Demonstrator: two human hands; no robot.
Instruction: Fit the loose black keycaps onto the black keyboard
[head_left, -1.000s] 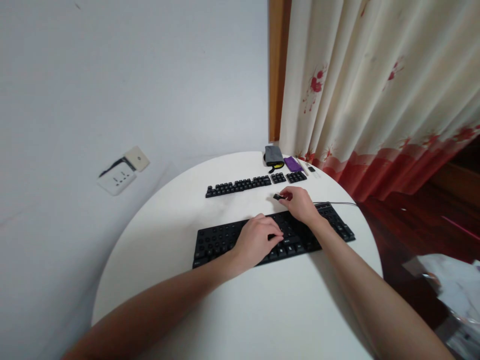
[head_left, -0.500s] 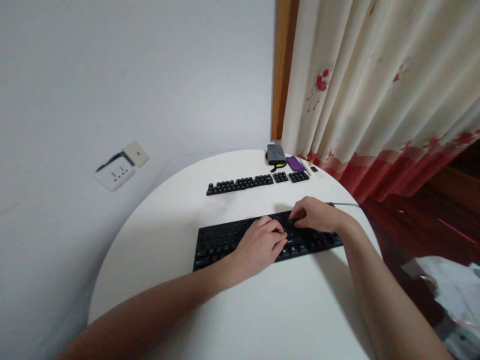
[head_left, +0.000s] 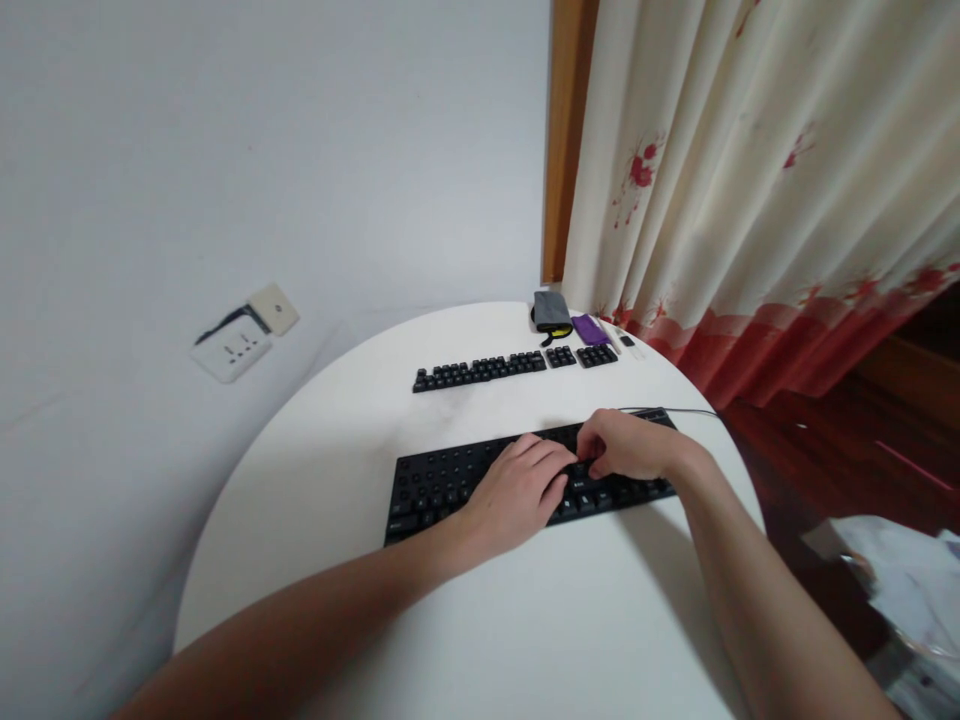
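Observation:
A black keyboard lies at a slant on the round white table, its upper left part bare of keycaps and its near rows fitted with keys. My left hand rests on the middle of it, fingers stretched to the right and thumb apart from them. Right beside those fingertips, my right hand bends down onto the keyboard with thumb and fingers curled together. Whatever may be between its fingertips is hidden. Behind the keyboard stand loose black keycaps in a long block and two smaller blocks, one of them a keycap block at the right.
A grey pouch, a purple cloth and small items sit at the table's far edge. The keyboard's cable runs off to the right. A wall with a socket is at the left, a curtain at the right.
My right hand has shifted slightly left and down, and its fingers have curled in closer to my left fingertips. The left thumb has drawn away from the left fingers.

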